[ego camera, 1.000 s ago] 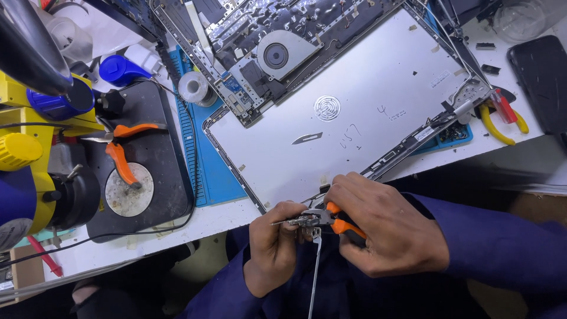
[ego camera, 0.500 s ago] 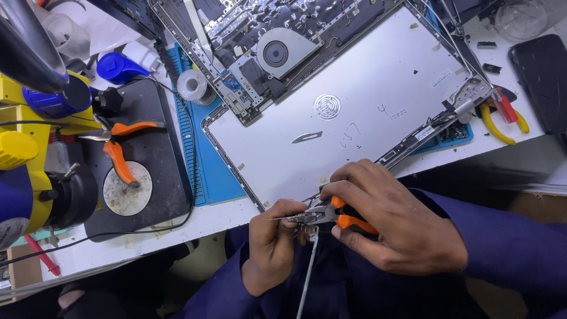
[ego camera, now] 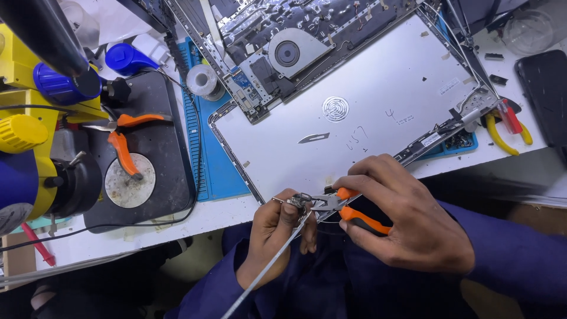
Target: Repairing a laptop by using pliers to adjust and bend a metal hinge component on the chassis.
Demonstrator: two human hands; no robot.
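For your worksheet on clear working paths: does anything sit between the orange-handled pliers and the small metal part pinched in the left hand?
Nothing visible does. The orange-handled pliers, gripped in the right hand, have their tips right at the small metal part that the left hand holds; a thin grey cable hangs below, out of the way.

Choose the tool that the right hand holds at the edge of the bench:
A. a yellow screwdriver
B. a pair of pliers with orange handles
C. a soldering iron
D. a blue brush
B: the right hand closes around the orange-handled pliers, whose tips meet the small metal part pinched in the left hand.
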